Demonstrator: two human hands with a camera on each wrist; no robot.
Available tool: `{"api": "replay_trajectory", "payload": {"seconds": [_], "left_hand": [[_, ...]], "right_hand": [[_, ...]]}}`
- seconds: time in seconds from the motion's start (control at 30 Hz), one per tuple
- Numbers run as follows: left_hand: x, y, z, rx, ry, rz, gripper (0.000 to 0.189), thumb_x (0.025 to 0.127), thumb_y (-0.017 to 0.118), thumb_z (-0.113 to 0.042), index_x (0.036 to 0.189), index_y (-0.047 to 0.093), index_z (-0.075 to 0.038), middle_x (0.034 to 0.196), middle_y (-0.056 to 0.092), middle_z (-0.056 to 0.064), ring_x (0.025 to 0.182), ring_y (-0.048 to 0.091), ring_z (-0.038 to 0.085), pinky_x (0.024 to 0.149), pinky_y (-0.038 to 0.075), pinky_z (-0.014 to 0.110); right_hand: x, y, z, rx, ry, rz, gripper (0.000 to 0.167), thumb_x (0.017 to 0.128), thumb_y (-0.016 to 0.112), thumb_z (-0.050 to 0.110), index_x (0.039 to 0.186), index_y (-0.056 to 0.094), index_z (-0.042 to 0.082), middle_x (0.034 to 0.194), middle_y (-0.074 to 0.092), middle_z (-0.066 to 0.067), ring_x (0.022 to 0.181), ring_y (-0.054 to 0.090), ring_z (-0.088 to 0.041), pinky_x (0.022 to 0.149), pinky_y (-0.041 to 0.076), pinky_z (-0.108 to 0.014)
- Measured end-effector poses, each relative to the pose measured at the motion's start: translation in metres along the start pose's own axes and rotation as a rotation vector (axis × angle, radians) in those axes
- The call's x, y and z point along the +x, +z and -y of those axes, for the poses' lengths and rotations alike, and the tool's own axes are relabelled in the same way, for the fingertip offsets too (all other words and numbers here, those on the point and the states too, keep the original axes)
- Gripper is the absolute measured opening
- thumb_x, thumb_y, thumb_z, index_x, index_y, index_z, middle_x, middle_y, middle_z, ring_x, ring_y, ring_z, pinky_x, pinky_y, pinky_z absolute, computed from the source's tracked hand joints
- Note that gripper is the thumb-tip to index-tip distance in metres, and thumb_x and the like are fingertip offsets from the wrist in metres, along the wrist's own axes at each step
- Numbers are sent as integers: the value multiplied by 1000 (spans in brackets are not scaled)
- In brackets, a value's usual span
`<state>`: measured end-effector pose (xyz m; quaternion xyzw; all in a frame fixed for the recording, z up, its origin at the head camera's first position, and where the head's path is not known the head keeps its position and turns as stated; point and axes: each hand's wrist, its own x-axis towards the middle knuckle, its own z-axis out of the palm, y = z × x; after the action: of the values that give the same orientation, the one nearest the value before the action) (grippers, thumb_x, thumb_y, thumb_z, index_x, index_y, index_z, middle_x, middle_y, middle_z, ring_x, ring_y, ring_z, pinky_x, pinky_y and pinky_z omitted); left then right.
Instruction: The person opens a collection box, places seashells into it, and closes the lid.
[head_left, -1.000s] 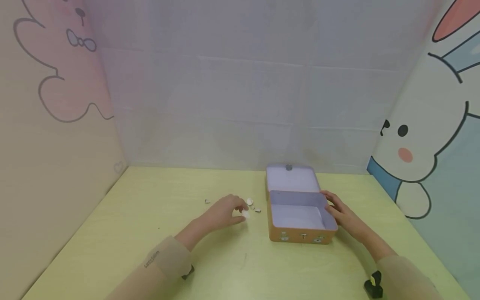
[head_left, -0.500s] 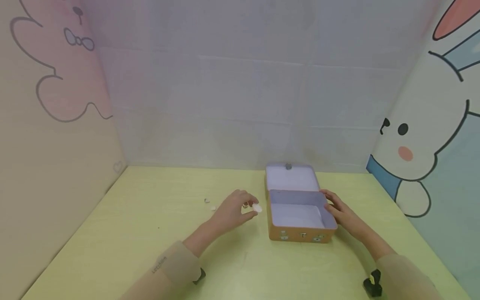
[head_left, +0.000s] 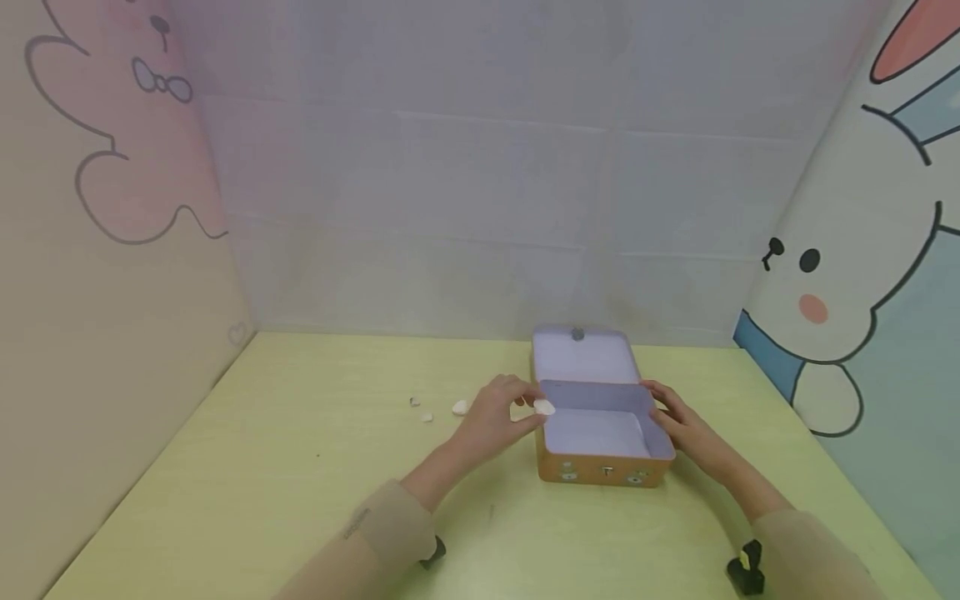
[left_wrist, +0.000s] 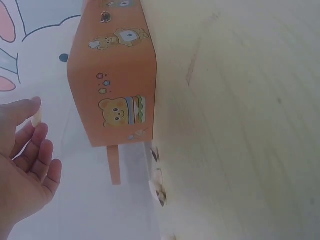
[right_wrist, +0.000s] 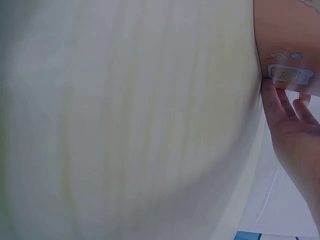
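Note:
Between the thumb and fingertips of my left hand [head_left: 491,423] is a small, flat white shell [head_left: 545,407], held at the left rim of an orange tin box [head_left: 555,469]. The left wrist view shows the same shell [left_wrist: 37,117] edge-on, beside and above the box's decorated end [left_wrist: 112,95]. The box stands with its lid [head_left: 583,357] tipped back, and its lilac inside holds nothing visible. My right hand [head_left: 693,437] grips the box's right wall near the back corner, its fingers against the side in the right wrist view.
On the yellow table [head_left: 337,500], left of the box, lie another white shell [head_left: 460,407] and smaller pieces, among them a white bit [head_left: 427,417] and a greyish one [head_left: 415,402]. A pale wall [head_left: 420,208] closes off the back.
My left hand has picked the white shell up off the table and carried it right to the box's left rim. The right hand and the box have stayed put.

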<state>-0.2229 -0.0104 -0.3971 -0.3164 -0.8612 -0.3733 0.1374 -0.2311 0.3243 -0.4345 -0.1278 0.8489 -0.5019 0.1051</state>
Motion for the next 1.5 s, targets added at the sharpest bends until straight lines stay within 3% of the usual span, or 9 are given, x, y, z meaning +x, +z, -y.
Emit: {"api": "replay_trajectory", "payload": {"seconds": [0.37,0.53,0.77,1.0,1.3,1.5], "left_hand": [[16,19,-5,-52,-42,65,22,80,75,-21,98,68,-11,89,66,3,86,55,19,76,42,21],[23,26,-5,-22,-70,99,22,80,76,-24,97,68,-12,90,64,-2,87,54,13,76,43,18],[32,33,-1,44,-45,172,20,80,75,-26,94,68,-14,90,65,-3,88,55,13,77,43,18],[36,42,5,131,-31,189,24,80,75,-32,97,69,-16,91,64,-8,88,54,8,79,42,18],[34,26,-1,146,-19,194,30,80,75,-32,103,69,-14,100,67,-4,94,54,11,84,44,25],[32,15,3,91,-40,217,35,83,72,-35,111,66,-15,111,65,-6,105,52,12,94,42,28]], "right_hand": [[2,-1,-1,9,-4,1,55,103,37,28,150,13,15,153,5,-27,133,18,-55,93,39,-65],[2,-3,-1,17,3,6,55,103,37,28,150,13,17,154,5,-27,133,19,-54,93,40,-65],[1,-3,1,18,2,7,55,103,37,28,150,13,16,153,4,-27,134,17,-55,93,40,-65],[2,-3,1,25,-2,6,55,103,37,27,150,12,16,153,4,-28,133,18,-55,92,41,-64],[3,-3,3,13,13,1,56,103,37,29,151,11,17,154,4,-27,133,18,-55,92,40,-65],[4,-4,3,19,18,-1,56,103,37,29,151,11,19,154,4,-27,134,17,-54,92,40,-66]]}}
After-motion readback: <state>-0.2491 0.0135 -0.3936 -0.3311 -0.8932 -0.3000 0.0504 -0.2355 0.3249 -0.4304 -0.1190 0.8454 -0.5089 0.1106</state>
